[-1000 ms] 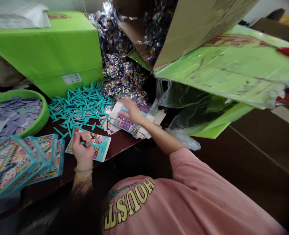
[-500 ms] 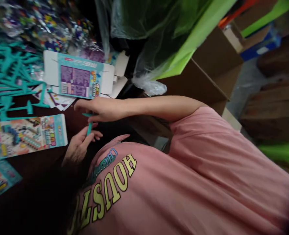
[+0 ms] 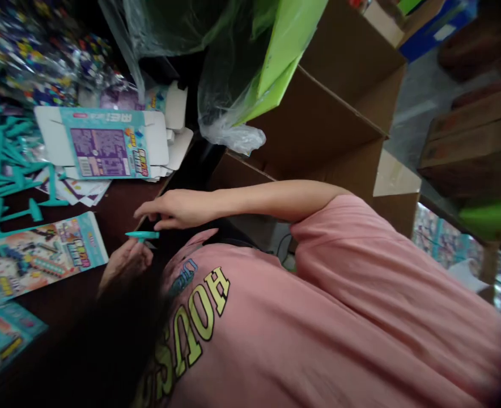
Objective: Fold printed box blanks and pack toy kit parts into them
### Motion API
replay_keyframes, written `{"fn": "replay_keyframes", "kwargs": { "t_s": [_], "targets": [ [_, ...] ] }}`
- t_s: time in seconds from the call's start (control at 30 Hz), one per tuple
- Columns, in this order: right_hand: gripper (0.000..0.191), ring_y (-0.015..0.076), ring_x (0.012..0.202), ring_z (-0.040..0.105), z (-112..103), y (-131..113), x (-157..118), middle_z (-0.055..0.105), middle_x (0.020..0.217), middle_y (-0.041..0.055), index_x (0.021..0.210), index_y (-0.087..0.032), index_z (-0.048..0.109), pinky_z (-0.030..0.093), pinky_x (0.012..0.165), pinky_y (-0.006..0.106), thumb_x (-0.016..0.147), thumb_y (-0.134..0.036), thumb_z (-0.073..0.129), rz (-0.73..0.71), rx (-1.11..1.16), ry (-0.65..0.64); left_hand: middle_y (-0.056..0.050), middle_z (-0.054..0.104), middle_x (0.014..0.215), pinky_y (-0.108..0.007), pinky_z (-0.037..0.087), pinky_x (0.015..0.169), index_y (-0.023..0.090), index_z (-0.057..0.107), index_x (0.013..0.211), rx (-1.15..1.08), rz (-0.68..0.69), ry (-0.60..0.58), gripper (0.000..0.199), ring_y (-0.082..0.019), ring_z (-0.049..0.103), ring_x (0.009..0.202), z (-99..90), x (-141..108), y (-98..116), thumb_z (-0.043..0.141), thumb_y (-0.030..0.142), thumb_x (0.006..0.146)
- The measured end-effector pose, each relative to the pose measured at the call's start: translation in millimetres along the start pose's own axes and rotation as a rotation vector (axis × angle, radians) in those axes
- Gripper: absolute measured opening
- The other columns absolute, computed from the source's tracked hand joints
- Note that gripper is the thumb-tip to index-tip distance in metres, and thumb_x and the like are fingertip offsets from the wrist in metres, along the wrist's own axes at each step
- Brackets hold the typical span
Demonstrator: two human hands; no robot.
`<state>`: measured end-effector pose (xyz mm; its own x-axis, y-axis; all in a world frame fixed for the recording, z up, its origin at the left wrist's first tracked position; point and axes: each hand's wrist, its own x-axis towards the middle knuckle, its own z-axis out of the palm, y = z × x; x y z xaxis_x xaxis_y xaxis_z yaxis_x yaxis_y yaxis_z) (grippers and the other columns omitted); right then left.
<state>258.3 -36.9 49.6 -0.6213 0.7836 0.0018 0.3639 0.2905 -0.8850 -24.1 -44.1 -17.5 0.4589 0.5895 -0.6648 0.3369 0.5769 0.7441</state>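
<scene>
My left hand (image 3: pixel 125 262) is closed around the handle of a teal plastic toy hammer (image 3: pixel 142 234). Its pointed head lies crosswise above the fingers. Just above it is my right hand (image 3: pixel 176 208), with fingers stretched out and apart. The right thumb is close to one end of the hammer head; whether they touch I cannot tell. A printed flat carton (image 3: pixel 46 249) lies left of my left hand. Beyond my right hand, a teal and purple box (image 3: pixel 101 144) with its white end flaps out rests on several printed cards (image 3: pixel 80 190).
Many teal hammers (image 3: pixel 4 164) are heaped at the far left, beside shiny bags of colourful pieces (image 3: pixel 42 56). More printed cartons (image 3: pixel 8 334) lie at lower left. A clear plastic bag (image 3: pixel 233 139) hangs by a large open cardboard box (image 3: pixel 318 130).
My right hand has drawn away from the left one, its fingers loosening. The hammer has turned so its head lies level in my left hand. The camera view has shifted.
</scene>
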Motion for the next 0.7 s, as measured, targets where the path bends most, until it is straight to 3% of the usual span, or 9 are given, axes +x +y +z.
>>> {"fn": "replay_keyframes", "kwargs": {
  "t_s": [0.13, 0.33, 0.43, 0.53, 0.63, 0.7],
  "targets": [
    [0.019, 0.0148, 0.088, 0.068, -42, 28, 41, 0.078, 0.106, 0.0073, 0.115, -0.014, 0.073, 0.047, 0.082, 0.026, 0.096, -0.013, 0.067, 0.028, -0.194, 0.001, 0.003, 0.064, 0.065, -0.022, 0.029, 0.042, 0.017, 0.063, 0.102, -0.117, 0.17, 0.119, 0.062, -0.009, 0.048, 0.043, 3.3, 14, 8, 0.076, 0.072, 0.077],
    [0.026, 0.0173, 0.1, 0.069, -114, 56, 170, 0.077, 0.119, 0.0093, 0.123, -0.015, 0.072, 0.051, 0.094, 0.032, 0.103, -0.023, 0.058, 0.04, -0.266, 0.288, 0.004, 0.056, 0.057, -0.022, 0.017, 0.041, 0.018, 0.054, 0.077, -0.31, 0.303, 0.287, 0.054, -0.005, 0.036, 0.037, 8.1, 44, 49, 0.073, 0.069, 0.079],
    [0.039, 0.0273, 0.126, 0.062, -133, 72, 220, 0.067, 0.139, 0.0169, 0.136, -0.015, 0.066, 0.045, 0.11, 0.044, 0.1, -0.03, 0.064, 0.223, -0.515, 0.44, 0.002, 0.062, 0.065, -0.02, 0.016, 0.041, 0.018, 0.054, 0.077, -0.393, 0.354, 0.332, 0.055, -0.005, 0.04, 0.04, 4.9, 50, 67, 0.075, 0.069, 0.075],
    [0.074, 0.042, 0.143, 0.046, -154, 92, 240, 0.049, 0.157, 0.0279, 0.152, -0.011, 0.05, 0.037, 0.116, 0.057, 0.088, -0.033, 0.079, 0.509, -0.706, 0.547, 0.002, 0.063, 0.067, -0.019, 0.016, 0.04, 0.017, 0.055, 0.076, -0.456, 0.375, 0.348, 0.057, -0.005, 0.042, 0.041, -4.3, 52, 70, 0.079, 0.069, 0.071],
    [0.052, 0.0385, 0.136, 0.054, -174, 106, 238, 0.057, 0.148, 0.0271, 0.151, -0.009, 0.052, 0.043, 0.112, 0.052, 0.101, -0.024, 0.055, 0.586, -0.7, 0.563, 0.004, 0.05, 0.053, -0.018, 0.015, 0.04, 0.016, 0.053, 0.064, -0.452, 0.379, 0.347, 0.059, -0.004, 0.037, 0.039, -18.1, 57, 66, 0.076, 0.069, 0.077],
    [0.05, 0.033, 0.135, 0.057, -170, 106, 226, 0.06, 0.146, 0.0233, 0.151, -0.011, 0.052, 0.044, 0.112, 0.048, 0.105, -0.017, 0.033, 0.524, -0.69, 0.617, 0.004, 0.047, 0.05, -0.017, 0.014, 0.039, 0.015, 0.052, 0.059, -0.488, 0.356, 0.332, 0.063, -0.003, 0.035, 0.039, -26.6, 64, 65, 0.076, 0.069, 0.079]
  ]
}}
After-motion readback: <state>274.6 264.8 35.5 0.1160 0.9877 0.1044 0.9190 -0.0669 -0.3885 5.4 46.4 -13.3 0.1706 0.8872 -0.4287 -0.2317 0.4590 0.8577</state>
